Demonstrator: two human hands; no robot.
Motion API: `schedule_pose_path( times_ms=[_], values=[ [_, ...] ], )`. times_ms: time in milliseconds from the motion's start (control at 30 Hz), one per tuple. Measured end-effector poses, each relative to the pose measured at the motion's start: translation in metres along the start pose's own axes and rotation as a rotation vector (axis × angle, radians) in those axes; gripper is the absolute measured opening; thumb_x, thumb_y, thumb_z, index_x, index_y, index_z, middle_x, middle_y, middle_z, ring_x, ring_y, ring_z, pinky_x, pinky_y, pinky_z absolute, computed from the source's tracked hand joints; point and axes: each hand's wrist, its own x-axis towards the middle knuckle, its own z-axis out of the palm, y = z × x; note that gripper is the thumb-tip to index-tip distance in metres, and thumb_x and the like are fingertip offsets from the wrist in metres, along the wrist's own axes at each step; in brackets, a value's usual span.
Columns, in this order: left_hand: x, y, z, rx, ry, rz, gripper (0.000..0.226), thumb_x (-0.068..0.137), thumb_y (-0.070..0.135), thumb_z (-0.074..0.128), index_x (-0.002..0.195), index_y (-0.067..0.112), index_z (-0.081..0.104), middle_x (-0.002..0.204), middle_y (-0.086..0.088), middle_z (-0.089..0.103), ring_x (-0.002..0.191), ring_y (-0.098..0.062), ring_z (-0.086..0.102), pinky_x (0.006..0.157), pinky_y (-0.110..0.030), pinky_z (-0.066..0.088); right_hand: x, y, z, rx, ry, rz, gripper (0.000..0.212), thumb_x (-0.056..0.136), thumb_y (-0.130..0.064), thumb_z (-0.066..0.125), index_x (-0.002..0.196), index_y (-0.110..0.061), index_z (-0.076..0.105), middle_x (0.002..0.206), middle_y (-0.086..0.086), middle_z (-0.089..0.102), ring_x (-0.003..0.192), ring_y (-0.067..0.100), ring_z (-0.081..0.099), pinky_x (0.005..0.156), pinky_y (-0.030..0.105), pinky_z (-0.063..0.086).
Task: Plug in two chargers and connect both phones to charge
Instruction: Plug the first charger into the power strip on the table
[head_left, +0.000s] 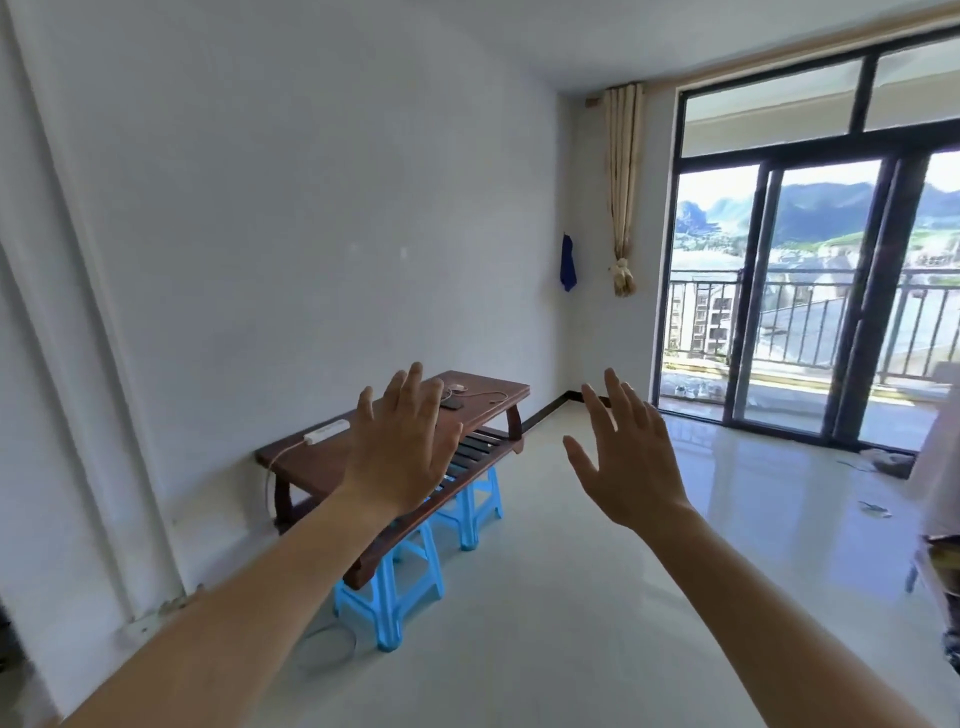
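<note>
A low dark wooden table (311, 460) stands against the white wall. On it lies a white power strip (326, 431) with its cord running off the near end. Farther back on the top are a dark phone (451, 402), a small white charger (457, 387) and a thin cable (491, 397). My left hand (400, 457) is raised in front of the table, fingers spread, holding nothing, and it hides part of the tabletop. My right hand (628, 457) is raised over the floor to the right, fingers also apart and empty. A second phone cannot be made out.
Two blue plastic stools (395, 587) stand under the table's front edge. A slatted shelf (470, 452) runs below the top. Glass sliding doors (810, 291) open to a balcony at right. A person's clothing (940, 467) shows at the right edge. The floor is pale tile.
</note>
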Motion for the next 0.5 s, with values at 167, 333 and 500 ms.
schedule_pose_path(
  times_ms=[167, 333, 500],
  values=[
    [0.078, 0.001, 0.090, 0.026, -0.099, -0.037, 0.074, 0.098, 0.059, 0.013, 0.153, 0.015, 0.032, 0.166, -0.017, 0.026, 0.151, -0.035, 0.029, 0.118, -0.065, 0.024, 0.077, 0.049, 0.107, 0.042, -0.077, -0.019, 0.071, 0.097, -0.050, 0.049, 0.154, -0.009, 0.036, 0.164, 0.020, 0.025, 0.147, 0.038, 0.031, 0.118, 0.052, 0.030],
    [0.148, -0.055, 0.143, 0.054, -0.124, -0.141, 0.076, 0.096, 0.060, 0.013, 0.153, 0.015, 0.035, 0.165, -0.019, 0.028, 0.149, -0.035, 0.032, 0.117, -0.064, 0.027, 0.170, 0.049, 0.197, 0.153, -0.138, -0.039, 0.072, 0.096, -0.048, 0.055, 0.154, -0.010, 0.034, 0.164, 0.019, 0.024, 0.148, 0.036, 0.029, 0.118, 0.048, 0.027],
    [0.196, -0.116, 0.219, 0.078, -0.130, -0.291, 0.078, 0.095, 0.059, 0.011, 0.151, 0.012, 0.039, 0.163, -0.021, 0.031, 0.147, -0.035, 0.036, 0.115, -0.063, 0.031, 0.242, 0.029, 0.306, 0.203, -0.197, -0.184, 0.071, 0.093, -0.045, 0.061, 0.151, -0.011, 0.039, 0.162, 0.019, 0.029, 0.146, 0.037, 0.033, 0.118, 0.050, 0.028]
  ],
)
